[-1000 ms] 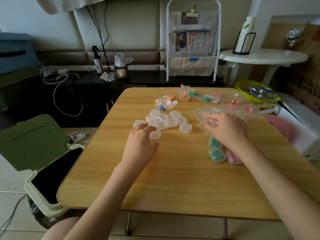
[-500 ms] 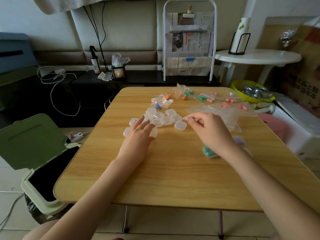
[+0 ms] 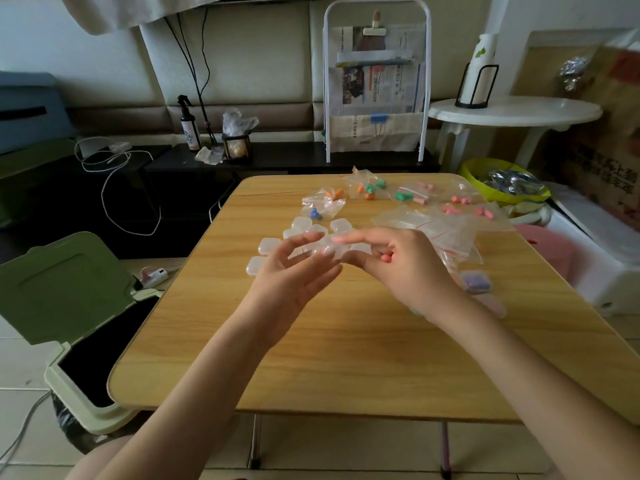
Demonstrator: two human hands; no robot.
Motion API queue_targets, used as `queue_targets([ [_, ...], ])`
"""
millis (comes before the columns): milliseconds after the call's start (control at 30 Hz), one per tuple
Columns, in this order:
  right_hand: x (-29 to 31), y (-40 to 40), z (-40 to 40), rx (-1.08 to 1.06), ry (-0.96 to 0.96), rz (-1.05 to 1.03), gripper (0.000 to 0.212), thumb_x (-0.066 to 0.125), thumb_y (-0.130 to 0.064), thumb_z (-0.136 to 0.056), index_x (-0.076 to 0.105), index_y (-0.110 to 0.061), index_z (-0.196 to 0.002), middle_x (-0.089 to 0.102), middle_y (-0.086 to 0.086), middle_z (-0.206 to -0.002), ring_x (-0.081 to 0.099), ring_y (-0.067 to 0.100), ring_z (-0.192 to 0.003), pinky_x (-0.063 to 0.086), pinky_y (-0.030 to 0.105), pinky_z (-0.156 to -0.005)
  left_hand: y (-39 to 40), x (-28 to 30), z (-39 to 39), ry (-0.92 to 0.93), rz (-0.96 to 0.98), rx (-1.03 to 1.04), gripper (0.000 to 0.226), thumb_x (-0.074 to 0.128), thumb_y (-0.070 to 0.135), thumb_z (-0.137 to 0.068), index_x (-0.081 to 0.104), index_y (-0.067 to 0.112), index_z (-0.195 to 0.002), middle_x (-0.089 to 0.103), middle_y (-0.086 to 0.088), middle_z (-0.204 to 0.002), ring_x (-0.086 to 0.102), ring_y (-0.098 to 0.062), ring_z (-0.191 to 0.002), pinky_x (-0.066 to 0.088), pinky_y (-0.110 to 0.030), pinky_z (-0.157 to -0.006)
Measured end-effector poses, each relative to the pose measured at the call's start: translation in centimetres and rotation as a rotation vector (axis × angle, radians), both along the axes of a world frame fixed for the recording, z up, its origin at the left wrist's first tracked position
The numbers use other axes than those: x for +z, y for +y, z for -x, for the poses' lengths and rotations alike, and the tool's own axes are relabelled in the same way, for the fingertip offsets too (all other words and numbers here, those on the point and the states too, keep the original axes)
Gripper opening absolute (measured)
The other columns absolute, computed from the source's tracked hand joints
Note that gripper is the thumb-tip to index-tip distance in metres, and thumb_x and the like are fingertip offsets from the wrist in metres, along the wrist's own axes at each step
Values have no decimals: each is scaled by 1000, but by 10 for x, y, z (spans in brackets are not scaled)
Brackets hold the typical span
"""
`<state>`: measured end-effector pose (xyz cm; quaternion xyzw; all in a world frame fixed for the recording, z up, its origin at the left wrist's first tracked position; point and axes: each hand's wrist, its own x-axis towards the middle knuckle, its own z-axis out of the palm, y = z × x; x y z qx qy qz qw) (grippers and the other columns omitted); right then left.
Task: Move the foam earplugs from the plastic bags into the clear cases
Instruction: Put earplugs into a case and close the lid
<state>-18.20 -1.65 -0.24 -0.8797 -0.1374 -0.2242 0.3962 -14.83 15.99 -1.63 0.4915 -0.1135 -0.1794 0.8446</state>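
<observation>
While the green bin (image 3: 65, 299) stands open left of the wooden table (image 3: 346, 358), the left hand (image 3: 294, 282) and right hand (image 3: 398, 265) together pinch one clear case (image 3: 323, 251) above the table's middle. Pink earplugs (image 3: 387, 258) sit tucked in the right hand's curled fingers. Bags of earplugs (image 3: 367, 188) lie along the table's far edge, right of the spare cases (image 3: 301, 230).

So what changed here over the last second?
Both hands came up off the table and met in the middle. The left hand lifted a clear case from the pile; the right hand left the bags, pink earplugs tucked in its fingers. Bags and spare cases stayed put.
</observation>
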Motion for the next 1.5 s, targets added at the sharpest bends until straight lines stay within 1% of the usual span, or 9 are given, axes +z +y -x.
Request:
queue_targets([
  [233,5,-4,2,-89,86,253,29,64,-46,-84,73,-28,-105,59,-5,-60,47,5,-54,40,25,-54,-9,-5,3,169,33,-33,23,62,14,-76,62,-4,-90,71,-19,-86,72,-19,-77,58,-23,-72],
  [400,7,-2,3,-55,142,291,26,63,-42,-88,72,-27,-108,70,-4,-82,59,11,-73,48,30,-65,-5,-8,-1,161,-33,8,33,65,13,-74,62,-6,-101,71,-18,-86,71,-18,-75,58,-25,-72],
  [567,3,-4,-1,-95,34,239,23,60,-32,-93,75,-16,-85,56,6,-53,45,16,-50,36,28,-52,-4,-8,1,159,-56,68,21,50,-11,-88,66,-6,-99,72,-18,-92,71,-19,-82,58,-23,-73],
  [733,7,0,6,-107,6,389,22,59,-41,-91,75,-26,-90,39,-10,-46,43,8,-48,38,25,-53,-4,-2,1,165,-103,-24,20,52,5,-93,66,-2,-105,71,-18,-105,70,-24,-92,58,-31,-81],
  [900,5,2,7,-56,25,496,26,56,-40,-93,75,-24,-86,34,-11,-44,37,2,-45,43,25,-56,-5,-7,5,196,-127,-32,27,69,12,-72,67,1,-96,71,-17,-94,71,-23,-82,59,-28,-76],
  [1133,2,-12,-3,-127,62,216,19,55,-23,-95,72,-25,-104,50,-8,-46,36,7,-39,27,15,-44,-4,1,9,230,-131,-177,31,63,5,-73,67,-1,-103,68,-22,-107,69,-32,-91,57,-34,-84],
  [1233,1,-15,-9,-93,135,3,19,55,-21,-95,74,-21,-93,47,-8,-42,27,7,-38,23,18,-42,-4,6,16,213,-95,-328,34,55,4,-81,60,-10,-112,63,-28,-115,67,-35,-99,56,-34,-85],
  [1367,-5,-7,-12,-149,281,22,26,51,-34,-97,71,-20,-88,53,-7,-54,35,4,-43,27,21,-46,-7,4,17,253,-29,-271,32,44,-4,-93,49,-5,-125,62,-32,-114,67,-40,-99,57,-35,-82],
  [1500,-3,-3,-16,-71,630,-572,29,33,-22,-99,58,-8,-107,40,-4,-66,33,8,-56,26,23,-50,-11,-2,12,222,-9,-154,46,44,-11,-92,46,19,-128,65,-30,-110,65,-43,-100,58,-36,-80],
])
